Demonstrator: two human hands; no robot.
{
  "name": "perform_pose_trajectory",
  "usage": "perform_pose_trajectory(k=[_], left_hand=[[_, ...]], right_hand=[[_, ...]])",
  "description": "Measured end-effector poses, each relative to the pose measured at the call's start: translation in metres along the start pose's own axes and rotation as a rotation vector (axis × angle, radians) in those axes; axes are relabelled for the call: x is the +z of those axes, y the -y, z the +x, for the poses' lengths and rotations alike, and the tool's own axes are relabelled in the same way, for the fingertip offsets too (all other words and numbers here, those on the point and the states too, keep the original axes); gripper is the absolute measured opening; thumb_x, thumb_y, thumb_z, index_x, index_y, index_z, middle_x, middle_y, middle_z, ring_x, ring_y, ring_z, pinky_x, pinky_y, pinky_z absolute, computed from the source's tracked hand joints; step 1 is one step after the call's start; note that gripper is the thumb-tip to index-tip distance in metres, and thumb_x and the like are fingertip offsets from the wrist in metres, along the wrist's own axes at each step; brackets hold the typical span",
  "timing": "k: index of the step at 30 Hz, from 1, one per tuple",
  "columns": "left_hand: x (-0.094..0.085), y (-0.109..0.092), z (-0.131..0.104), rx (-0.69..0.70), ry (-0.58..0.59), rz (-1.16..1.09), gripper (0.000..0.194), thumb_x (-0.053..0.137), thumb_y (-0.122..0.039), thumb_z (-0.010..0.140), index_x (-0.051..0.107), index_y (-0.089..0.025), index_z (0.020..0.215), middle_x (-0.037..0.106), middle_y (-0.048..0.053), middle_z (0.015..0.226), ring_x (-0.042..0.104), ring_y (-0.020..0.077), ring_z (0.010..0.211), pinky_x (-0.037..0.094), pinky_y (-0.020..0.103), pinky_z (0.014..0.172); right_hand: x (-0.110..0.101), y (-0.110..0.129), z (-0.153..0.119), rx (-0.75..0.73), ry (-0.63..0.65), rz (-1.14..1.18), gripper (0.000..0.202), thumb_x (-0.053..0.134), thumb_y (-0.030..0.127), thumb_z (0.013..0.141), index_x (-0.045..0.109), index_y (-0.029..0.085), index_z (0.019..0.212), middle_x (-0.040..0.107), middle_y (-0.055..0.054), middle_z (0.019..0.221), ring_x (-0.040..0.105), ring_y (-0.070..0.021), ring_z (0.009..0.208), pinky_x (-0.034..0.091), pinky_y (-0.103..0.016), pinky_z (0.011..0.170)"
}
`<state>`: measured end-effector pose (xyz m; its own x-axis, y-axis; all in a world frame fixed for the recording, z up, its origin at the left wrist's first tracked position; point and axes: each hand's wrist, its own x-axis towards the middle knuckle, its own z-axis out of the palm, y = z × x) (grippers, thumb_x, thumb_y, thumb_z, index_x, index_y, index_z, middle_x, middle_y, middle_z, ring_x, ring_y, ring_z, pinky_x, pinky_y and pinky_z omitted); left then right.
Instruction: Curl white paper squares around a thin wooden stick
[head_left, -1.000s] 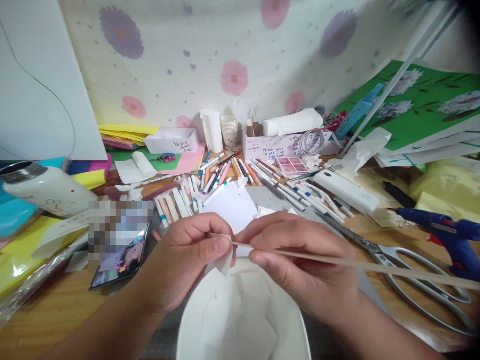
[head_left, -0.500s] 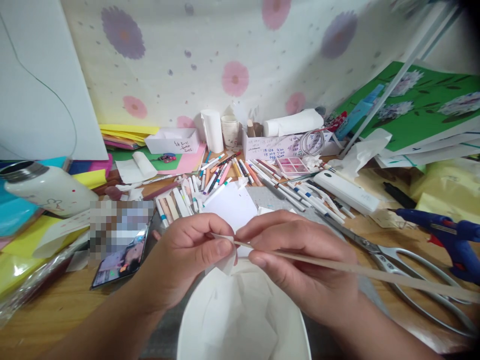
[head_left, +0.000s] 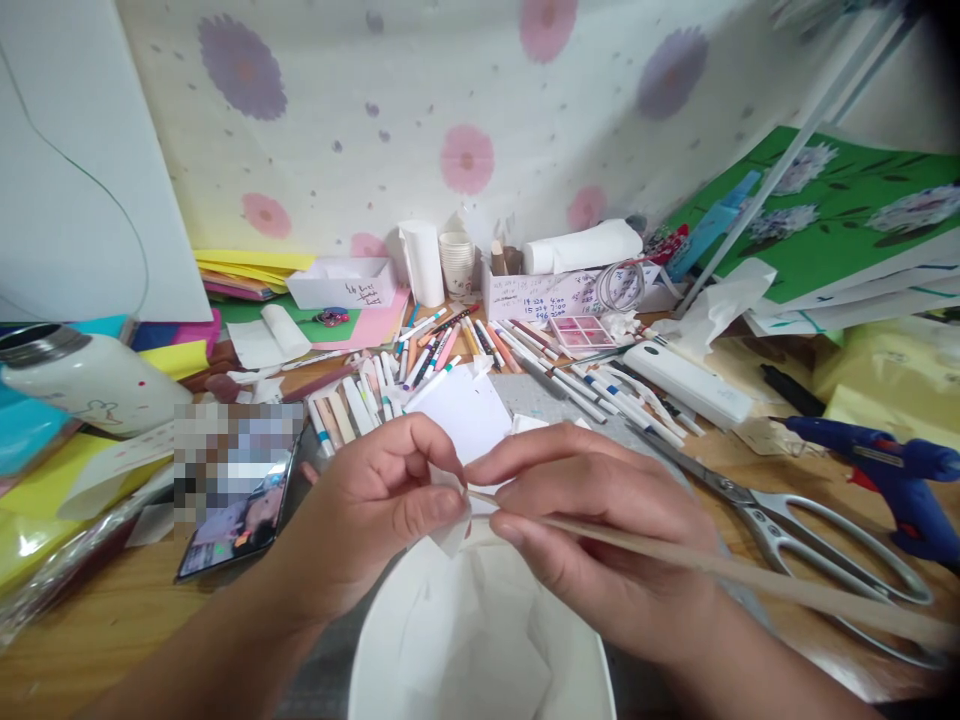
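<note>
Between thumb and index finger, my left hand pinches a small piece of thin white paper. My right hand grips a long, thin wooden stick, which slants down toward the lower right. The stick's far tip meets the paper at my left fingertips; the exact contact there is partly hidden by fingers. Directly below both hands stands a white oval container with crumpled white paper inside it.
Metal scissors and a blue glue gun lie to the right. A phone and a white bottle are on the left. Several markers, a white sheet and paper cups fill the back.
The stick's near end has swung slightly lower, and my right fingers have shifted a little along it toward the paper. My left hand still pinches the paper. The whole view has shifted slightly.
</note>
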<state>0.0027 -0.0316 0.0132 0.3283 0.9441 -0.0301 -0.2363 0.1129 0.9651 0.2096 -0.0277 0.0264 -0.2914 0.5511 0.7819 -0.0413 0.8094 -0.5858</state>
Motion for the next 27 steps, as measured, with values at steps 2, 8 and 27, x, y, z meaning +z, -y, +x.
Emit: perform_pose_trajectory(k=[2, 8, 27], left_hand=[[0.002, -0.001, 0.0, 0.0, 0.005, -0.027, 0.031, 0.092, -0.038, 0.076, 0.068, -0.019, 0.081, 0.067, -0.004, 0.066, 0.057, 0.0071, 0.058, 0.045, 0.014, 0.055], [0.003, -0.003, 0.001, 0.101, 0.011, 0.135, 0.023, 0.084, -0.034, 0.084, 0.065, -0.022, 0.087, 0.068, -0.003, 0.072, 0.06, 0.0101, 0.061, 0.048, 0.018, 0.057], [0.013, -0.008, -0.01, 0.459, -0.209, 0.831, 0.011, 0.066, -0.022, 0.088, 0.065, -0.023, 0.077, 0.066, -0.004, 0.07, 0.06, 0.0124, 0.063, 0.045, 0.024, 0.06]], right_hand=[[0.0, 0.0, 0.0, -0.003, 0.009, -0.003, 0.009, 0.073, 0.006, 0.088, 0.074, 0.015, 0.092, 0.083, -0.011, 0.095, 0.08, -0.0153, 0.091, 0.065, -0.021, 0.085], [0.0, 0.001, 0.0, 0.011, -0.023, -0.009, 0.012, 0.073, 0.007, 0.088, 0.074, 0.018, 0.093, 0.082, -0.01, 0.094, 0.08, -0.0167, 0.087, 0.067, -0.025, 0.081], [0.005, 0.001, 0.001, -0.011, -0.027, -0.108, 0.011, 0.072, 0.008, 0.089, 0.073, 0.018, 0.094, 0.082, -0.009, 0.09, 0.079, -0.0163, 0.085, 0.067, -0.024, 0.079]])
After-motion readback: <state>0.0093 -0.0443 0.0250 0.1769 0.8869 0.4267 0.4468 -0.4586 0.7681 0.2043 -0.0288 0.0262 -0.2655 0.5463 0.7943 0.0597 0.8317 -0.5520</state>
